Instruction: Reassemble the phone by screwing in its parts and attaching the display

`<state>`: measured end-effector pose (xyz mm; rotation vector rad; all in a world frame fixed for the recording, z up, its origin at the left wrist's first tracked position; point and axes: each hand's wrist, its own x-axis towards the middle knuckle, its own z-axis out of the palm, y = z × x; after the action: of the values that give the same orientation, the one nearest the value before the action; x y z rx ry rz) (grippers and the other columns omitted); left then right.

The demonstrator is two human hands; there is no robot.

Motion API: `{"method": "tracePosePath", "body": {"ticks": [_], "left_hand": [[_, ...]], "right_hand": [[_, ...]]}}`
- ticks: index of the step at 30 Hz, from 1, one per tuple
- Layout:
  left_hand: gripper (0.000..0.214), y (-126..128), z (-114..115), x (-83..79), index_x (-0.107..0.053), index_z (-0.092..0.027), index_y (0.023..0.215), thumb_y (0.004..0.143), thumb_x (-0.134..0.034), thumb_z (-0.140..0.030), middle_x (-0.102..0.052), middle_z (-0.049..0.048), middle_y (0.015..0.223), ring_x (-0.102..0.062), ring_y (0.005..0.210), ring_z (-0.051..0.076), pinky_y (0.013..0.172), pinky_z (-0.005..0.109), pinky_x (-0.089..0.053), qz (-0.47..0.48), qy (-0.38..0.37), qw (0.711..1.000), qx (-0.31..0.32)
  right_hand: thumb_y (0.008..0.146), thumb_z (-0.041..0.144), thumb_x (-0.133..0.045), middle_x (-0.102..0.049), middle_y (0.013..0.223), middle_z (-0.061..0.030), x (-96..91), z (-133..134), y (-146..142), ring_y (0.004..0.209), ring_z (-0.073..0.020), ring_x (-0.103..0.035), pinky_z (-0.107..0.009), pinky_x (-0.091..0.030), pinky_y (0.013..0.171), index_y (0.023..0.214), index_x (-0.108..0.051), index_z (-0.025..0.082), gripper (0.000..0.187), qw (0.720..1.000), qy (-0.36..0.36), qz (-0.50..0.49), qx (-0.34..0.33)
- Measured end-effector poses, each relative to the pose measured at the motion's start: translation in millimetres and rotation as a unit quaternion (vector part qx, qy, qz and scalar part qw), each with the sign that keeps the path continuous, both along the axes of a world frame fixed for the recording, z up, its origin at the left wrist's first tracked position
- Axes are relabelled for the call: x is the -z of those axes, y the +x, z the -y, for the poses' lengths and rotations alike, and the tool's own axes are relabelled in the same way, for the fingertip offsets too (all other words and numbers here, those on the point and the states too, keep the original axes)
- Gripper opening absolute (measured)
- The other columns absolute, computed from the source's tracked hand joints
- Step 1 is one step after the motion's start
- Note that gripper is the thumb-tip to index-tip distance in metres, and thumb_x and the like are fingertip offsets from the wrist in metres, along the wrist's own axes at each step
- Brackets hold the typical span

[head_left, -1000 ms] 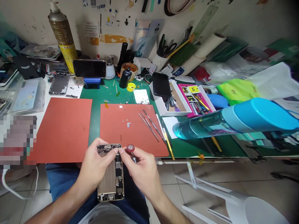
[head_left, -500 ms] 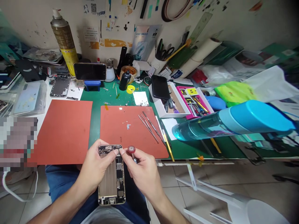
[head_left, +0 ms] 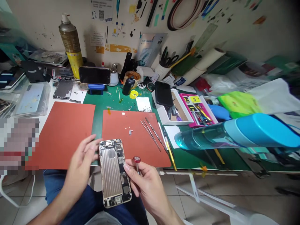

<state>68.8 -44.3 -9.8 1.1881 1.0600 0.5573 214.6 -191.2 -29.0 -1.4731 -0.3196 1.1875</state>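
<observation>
An opened phone point(head_left: 112, 175) with its inner parts bare is tilted over my lap, just off the table's front edge. My right hand point(head_left: 146, 181) grips the phone by its right edge, thumb on top. The same hand keeps a small screwdriver with a red cap point(head_left: 137, 160) between its fingers; its tip is hidden. To the left of the phone, my left hand point(head_left: 82, 162) has its fingers apart, the tips close to the phone's upper left edge. Small metal parts point(head_left: 130, 132) and a pair of tweezers point(head_left: 150, 132) lie on the right red mat point(head_left: 140, 150).
Another red mat point(head_left: 67, 134) lies to the left. A blue water bottle point(head_left: 234, 131) rests on its side at the right, by a white box point(head_left: 179, 117) and a pink tray point(head_left: 201, 111) of tools. A phone on a blue stand point(head_left: 95, 76) and a spray can point(head_left: 71, 47) stand behind.
My left hand has come off the phone and opened, moving left. My right hand has shifted from the phone's top corner down to its right edge. The view has tilted slightly.
</observation>
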Motion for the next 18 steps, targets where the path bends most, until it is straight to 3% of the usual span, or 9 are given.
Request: {"method": "tracePosePath", "body": {"ticks": [2, 4, 7, 10, 13, 16, 18], "left_hand": [[0.035, -16.9, -7.2, 2.6, -0.074, -0.027, 0.128, 0.105, -0.064, -0.052, -0.075, 0.0096, 0.137, -0.075, 0.118, 0.026, 0.097, 0.035, -0.059, -0.071, 0.194, 0.978, 0.015], [0.018, -31.6, -15.8, 5.0, -0.077, -0.026, 0.096, 0.105, -0.065, -0.036, -0.080, 0.0060, 0.120, -0.076, 0.109, 0.023, 0.093, 0.031, -0.057, -0.111, 0.383, 0.915, 0.060], [0.006, -43.1, -28.4, 8.9, -0.072, -0.025, 0.099, 0.101, -0.069, -0.021, -0.080, 0.0041, 0.107, -0.077, 0.097, 0.020, 0.090, 0.029, -0.056, -0.091, 0.534, 0.824, 0.167], [0.013, -42.9, -38.4, 12.3, -0.071, -0.024, 0.115, 0.102, -0.070, -0.022, -0.081, 0.0059, 0.109, -0.077, 0.096, 0.022, 0.088, 0.031, -0.056, -0.086, 0.616, 0.743, 0.248], [0.016, -37.6, -47.7, 12.7, -0.071, -0.023, 0.120, 0.106, -0.064, -0.028, -0.082, 0.0070, 0.108, -0.077, 0.094, 0.024, 0.087, 0.033, -0.057, -0.096, 0.663, 0.689, 0.277], [0.015, -30.8, -58.9, 10.8, -0.071, -0.023, 0.117, 0.108, -0.060, -0.028, -0.082, 0.0062, 0.106, -0.076, 0.090, 0.024, 0.083, 0.034, -0.056, -0.107, 0.675, 0.666, 0.300], [0.014, -26.2, -66.8, 10.3, -0.071, -0.023, 0.116, 0.108, -0.060, -0.027, -0.082, 0.0050, 0.103, -0.076, 0.088, 0.023, 0.080, 0.033, -0.055, -0.107, 0.669, 0.669, 0.306]], "right_hand": [[0.087, 0.068, -0.080, -0.051, 0.059, 0.0063, -3.1, -8.9, 5.3, 0.041, -0.0053, -0.035, -0.024, -0.026, 0.047, 0.096, -0.076, 0.015, 0.055, 0.999, -0.017, 0.029, 0.009], [0.087, 0.070, -0.078, -0.050, 0.059, 0.0060, -6.4, -20.4, 11.4, 0.042, -0.0068, -0.037, -0.024, -0.025, 0.046, 0.093, -0.074, 0.016, 0.055, 0.998, -0.028, 0.059, 0.008], [0.090, 0.065, -0.072, -0.044, 0.051, 0.0081, -10.2, -37.4, 19.2, 0.042, -0.0092, -0.036, -0.025, -0.024, 0.045, 0.087, -0.070, 0.018, 0.048, 0.994, -0.032, 0.101, -0.006], [0.095, 0.055, -0.066, -0.044, 0.050, 0.0072, -10.7, -47.5, 21.9, 0.044, -0.0108, -0.037, -0.026, -0.026, 0.047, 0.080, -0.069, 0.019, 0.040, 0.985, -0.038, 0.168, -0.028], [0.096, 0.048, -0.066, -0.049, 0.053, 0.0043, -7.8, -49.3, 21.3, 0.051, -0.0125, -0.041, -0.027, -0.028, 0.050, 0.070, -0.066, 0.020, 0.039, 0.963, -0.047, 0.264, -0.028], [0.098, 0.041, -0.066, -0.059, 0.061, 0.0005, -7.1, -46.1, 26.0, 0.059, -0.0143, -0.046, -0.028, -0.030, 0.056, 0.062, -0.061, 0.021, 0.041, 0.925, -0.056, 0.375, -0.024], [0.100, 0.038, -0.063, -0.062, 0.064, -0.0002, -10.2, -44.0, 36.7, 0.061, -0.0150, -0.048, -0.029, -0.030, 0.058, 0.062, -0.060, 0.022, 0.041, 0.899, -0.057, 0.434, -0.029]]}}
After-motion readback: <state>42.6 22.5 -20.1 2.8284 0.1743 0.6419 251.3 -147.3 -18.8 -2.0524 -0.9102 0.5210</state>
